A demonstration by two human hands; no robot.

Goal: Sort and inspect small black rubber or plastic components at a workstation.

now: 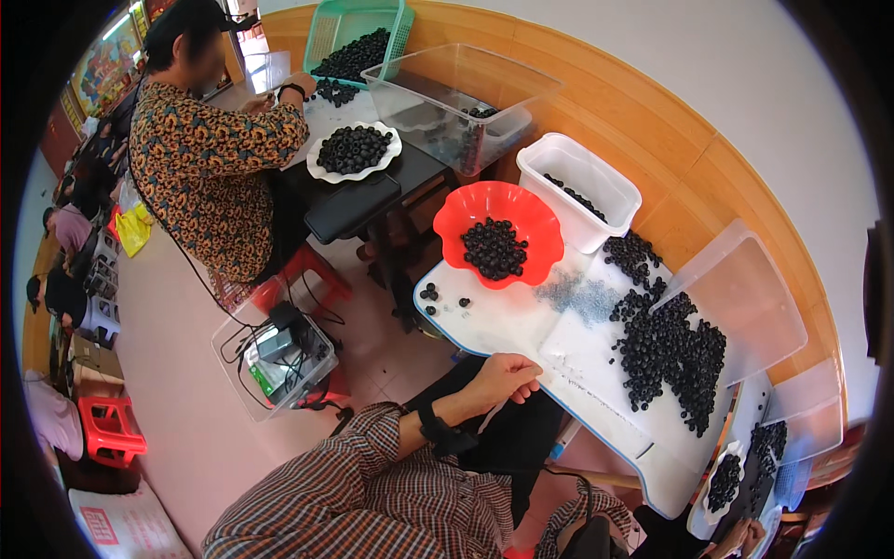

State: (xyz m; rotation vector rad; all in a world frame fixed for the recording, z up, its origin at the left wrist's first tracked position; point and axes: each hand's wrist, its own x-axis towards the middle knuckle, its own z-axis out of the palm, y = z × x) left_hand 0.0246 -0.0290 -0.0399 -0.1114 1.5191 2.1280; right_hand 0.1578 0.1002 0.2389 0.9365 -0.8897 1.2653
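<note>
My left hand point(507, 377) is closed in a pinch above my lap, just off the near edge of the white table point(494, 321). Whatever its fingertips hold, if anything, is too small to make out. A black band circles that wrist. Of my right arm only a checked sleeve point(605, 503) shows at the lower edge, and the hand is out of sight. Closest on the tabletop are a few loose black round pieces point(464, 302) and a red scalloped bowl point(452, 219) partly filled with them. Farther right spreads a large pile of the black pieces point(661, 345).
Behind the bowl stands a white tub point(619, 200); a clear plastic bin point(745, 298) leans by the pile. At far left, a person point(209, 168) works at a dark table with a heaped white plate point(321, 168). Another person's hands point(740, 538) show lower right. A clear box of cables point(312, 382) sits left.
</note>
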